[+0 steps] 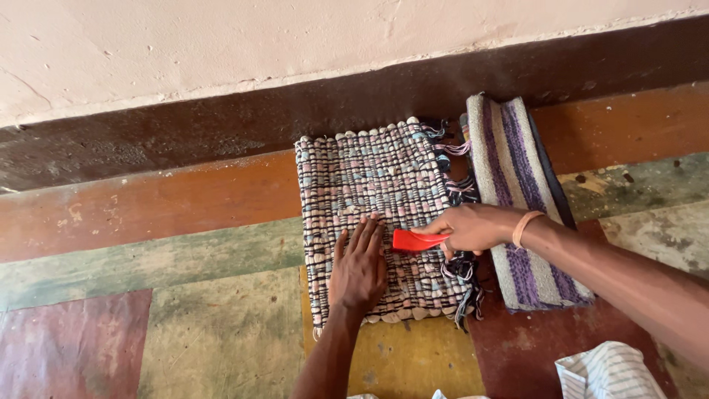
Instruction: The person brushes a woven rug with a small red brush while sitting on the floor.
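Two hands work on the mat (pixel 384 185) on the floor (pixel 185 332): left hand (pixel 360 267) flat, fingers spread; right hand (pixel 473 227), at 3 o'clock, grips a red tool (pixel 413 240). A slip could nick the left fingertips.

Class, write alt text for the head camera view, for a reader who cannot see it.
A left hand presses flat on a small woven mat on a painted floor, while the right hand holds a red tool at its fringed edge. A folded purple-striped mat lies alongside.

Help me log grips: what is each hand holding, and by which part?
The right hand grips a red tool by one end; the left hand holds nothing, lying flat on the woven mat.
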